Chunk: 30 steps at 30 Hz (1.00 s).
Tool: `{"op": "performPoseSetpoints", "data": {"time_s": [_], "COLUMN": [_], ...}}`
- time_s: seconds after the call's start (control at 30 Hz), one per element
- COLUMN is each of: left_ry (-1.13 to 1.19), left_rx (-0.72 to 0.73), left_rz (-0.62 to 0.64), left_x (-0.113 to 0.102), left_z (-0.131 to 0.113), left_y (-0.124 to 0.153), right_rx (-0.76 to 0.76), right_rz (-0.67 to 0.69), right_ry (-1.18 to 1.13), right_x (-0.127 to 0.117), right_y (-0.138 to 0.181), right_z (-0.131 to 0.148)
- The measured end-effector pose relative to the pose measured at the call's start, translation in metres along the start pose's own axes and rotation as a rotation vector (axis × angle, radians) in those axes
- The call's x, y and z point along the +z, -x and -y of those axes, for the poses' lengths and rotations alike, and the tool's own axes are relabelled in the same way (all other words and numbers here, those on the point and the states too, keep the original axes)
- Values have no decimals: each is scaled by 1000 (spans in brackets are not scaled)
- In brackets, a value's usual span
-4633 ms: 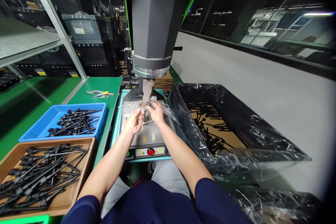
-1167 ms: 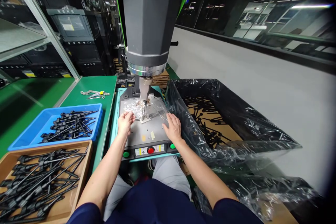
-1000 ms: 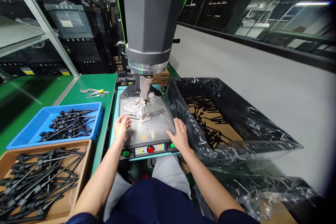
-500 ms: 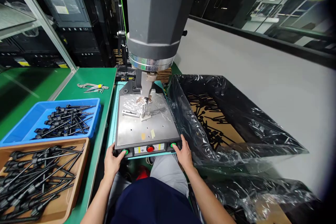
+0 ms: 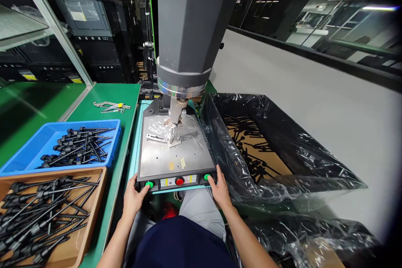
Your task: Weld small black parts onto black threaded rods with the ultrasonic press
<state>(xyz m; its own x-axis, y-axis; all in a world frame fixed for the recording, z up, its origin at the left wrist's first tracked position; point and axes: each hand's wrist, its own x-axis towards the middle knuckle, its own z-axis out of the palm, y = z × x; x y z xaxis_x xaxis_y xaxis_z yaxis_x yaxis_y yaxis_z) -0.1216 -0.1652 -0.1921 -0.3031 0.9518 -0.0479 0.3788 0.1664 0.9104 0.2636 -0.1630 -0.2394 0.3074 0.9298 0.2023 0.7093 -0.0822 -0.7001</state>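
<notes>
Far out to the left of the hands, on the green bench (image 5: 125, 92), stand two trays: a brown tray (image 5: 78, 247) close by and a blue tray (image 5: 21, 161) beyond it. Each is heaped with black rods, too many to count. Beyond the blue tray lies one small bunch of metal tools (image 5: 111, 106).

The left hand (image 5: 133, 199) lies open against the front left corner of the machine (image 5: 137, 142), gripping nothing, its thumb at the left green button (image 5: 148, 184). One red button (image 5: 179, 181) sits midway between the hands. The right hand (image 5: 220, 190) lies open the same way at the front right corner, a fingertip at the right green button (image 5: 206, 176). That makes three buttons; whether either green one is pressed down cannot be told.

Straight ahead, well apart from both hands and about midway between them, a single workpiece (image 5: 171, 130) sits on the steel plate (image 5: 176, 155). It is under the tip (image 5: 177, 111) of the one grey press head (image 5: 194, 29) and covered by crinkled clear film (image 5: 157, 123). A thin dark shaft (image 5: 188, 135) runs out of it crosswise, its free end toward the right hand's side.

Just right of the right hand stands one box lined with black plastic (image 5: 282, 134), with more rods on its floor.
</notes>
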Motion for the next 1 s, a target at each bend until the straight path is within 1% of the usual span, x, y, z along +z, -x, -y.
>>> {"op": "performPoseSetpoints", "data": {"time_s": [0.17, 0.3, 0.37, 0.43, 0.5, 0.53, 0.57, 0.6, 0.63, 0.67, 0.7, 0.73, 0.77, 0.83, 0.87, 0.93, 1.0], "left_ry": [-19, -10, -3, 1, 3, 13, 36, 77, 137, 213, 298, 387, 475, 637, 715, 872, 1018], "left_rx": [12, 23, 4, -25, -5, 28, 70, 109, 131, 136, 124, 96, 54, -73, -149, -309, -448], "left_rz": [-21, -11, -10, -57, -151, -198, -228, -231, -213, -180, -135, -84, -27, 96, 159, 260, 321], "left_x": [1, 2, 3, 3, 2, 2, 2, 3, 4, 7, 11, 16, 22, 33, 38, 46, 51], "left_z": [-6, -3, -2, -4, -15, -23, -33, -44, -57, -70, -83, -96, -108, -131, -142, -160, -175], "left_y": [2, 1, 1, 1, 1, -1, -3, -6, -11, -16, -23, -31, -39, -55, -63, -77, -89], "right_rx": [3, -6, -6, 3, 17, 18, 11, -8, -37, -72, -106, -133, -152, -176, -194, -248, -316], "right_rz": [-27, -34, -38, -34, -43, -74, -126, -189, -246, -274, -257, -197, -103, 92, 165, 239, 231], "right_ry": [6, -16, -32, -49, -68, -76, -83, -93, -108, -133, -171, -221, -280, -392, -432, -461, -437], "right_x": [-1, 0, 0, -3, -8, -11, -15, -17, -19, -20, -19, -17, -13, -2, 4, 16, 26], "right_y": [-1, -1, -2, -3, -4, -5, -6, -7, -9, -10, -11, -13, -15, -22, -26, -39, -55], "right_z": [1, 2, 2, 5, 11, 16, 23, 32, 42, 54, 68, 82, 97, 124, 137, 157, 172]}}
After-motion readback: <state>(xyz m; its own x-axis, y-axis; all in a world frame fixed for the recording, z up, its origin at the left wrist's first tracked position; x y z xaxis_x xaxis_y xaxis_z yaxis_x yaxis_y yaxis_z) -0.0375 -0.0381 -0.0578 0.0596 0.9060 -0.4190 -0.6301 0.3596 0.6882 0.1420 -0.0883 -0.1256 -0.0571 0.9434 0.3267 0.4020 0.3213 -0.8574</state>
